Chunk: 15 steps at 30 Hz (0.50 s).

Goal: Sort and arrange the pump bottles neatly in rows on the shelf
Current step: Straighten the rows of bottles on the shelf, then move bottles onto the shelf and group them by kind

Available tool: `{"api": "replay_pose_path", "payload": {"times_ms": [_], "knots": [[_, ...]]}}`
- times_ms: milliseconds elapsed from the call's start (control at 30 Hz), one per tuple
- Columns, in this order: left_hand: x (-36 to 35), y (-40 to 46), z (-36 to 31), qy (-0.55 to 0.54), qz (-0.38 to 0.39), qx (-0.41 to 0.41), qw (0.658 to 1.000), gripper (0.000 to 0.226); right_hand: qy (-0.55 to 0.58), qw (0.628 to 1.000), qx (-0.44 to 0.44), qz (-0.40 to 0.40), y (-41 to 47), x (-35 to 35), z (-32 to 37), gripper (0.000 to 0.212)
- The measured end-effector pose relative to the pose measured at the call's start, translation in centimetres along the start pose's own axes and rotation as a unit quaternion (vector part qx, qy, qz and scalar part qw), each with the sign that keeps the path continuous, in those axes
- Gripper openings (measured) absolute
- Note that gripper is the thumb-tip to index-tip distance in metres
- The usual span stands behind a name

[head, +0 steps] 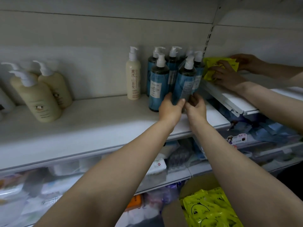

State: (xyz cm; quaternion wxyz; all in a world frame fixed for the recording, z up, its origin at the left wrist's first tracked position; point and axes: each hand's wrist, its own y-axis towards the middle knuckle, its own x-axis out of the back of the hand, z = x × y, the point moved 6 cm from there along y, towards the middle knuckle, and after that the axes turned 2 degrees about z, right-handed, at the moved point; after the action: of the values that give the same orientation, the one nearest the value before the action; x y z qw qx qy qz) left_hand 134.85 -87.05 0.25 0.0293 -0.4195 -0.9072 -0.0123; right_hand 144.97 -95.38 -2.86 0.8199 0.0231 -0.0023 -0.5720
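Head view is showing the left hand and right hand gripping one blue bottle, fingers curling round its base, beside the blue cluster on the shelf. Cream bottles are sitting scattered, apparently awaiting sorting.

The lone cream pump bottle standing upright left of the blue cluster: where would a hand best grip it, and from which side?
Probably round the mid-body of the cream pump bottle, coming from the front, the open shelf edge. It stands upright, apart from the blue bottles, so fingers have room on both sides. The slim pump head looks a poorer hold. Both hands, left and right, are busy with a blue bottle.
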Motion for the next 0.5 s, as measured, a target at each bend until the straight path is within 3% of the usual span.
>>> {"api": "replay_pose_path", "payload": {"times_ms": [167,233,400,500], "knots": [[5.2,-3.7,0.6,-0.027,-0.033,0.031,0.999,0.054,-0.032,0.992,-0.025,-0.123,-5.2,-1.0,0.6,0.047],[8.3,-5.1,0.8,-0.031,-0.056,0.041,0.997,0.055,-0.028,0.990,-0.024,-0.133,-7.2,-2.9,1.3,0.046],[18.4,-9.2,1.1,-0.050,-0.112,0.046,0.991,0.060,-0.024,0.997,-0.019,-0.077,-13.4,-11.7,3.5,0.036],[26.3,-12.6,1.1,-0.051,-0.160,0.039,0.985,0.059,-0.009,1.000,-0.028,0.006,-18.2,-19.1,4.0,0.015]]}}
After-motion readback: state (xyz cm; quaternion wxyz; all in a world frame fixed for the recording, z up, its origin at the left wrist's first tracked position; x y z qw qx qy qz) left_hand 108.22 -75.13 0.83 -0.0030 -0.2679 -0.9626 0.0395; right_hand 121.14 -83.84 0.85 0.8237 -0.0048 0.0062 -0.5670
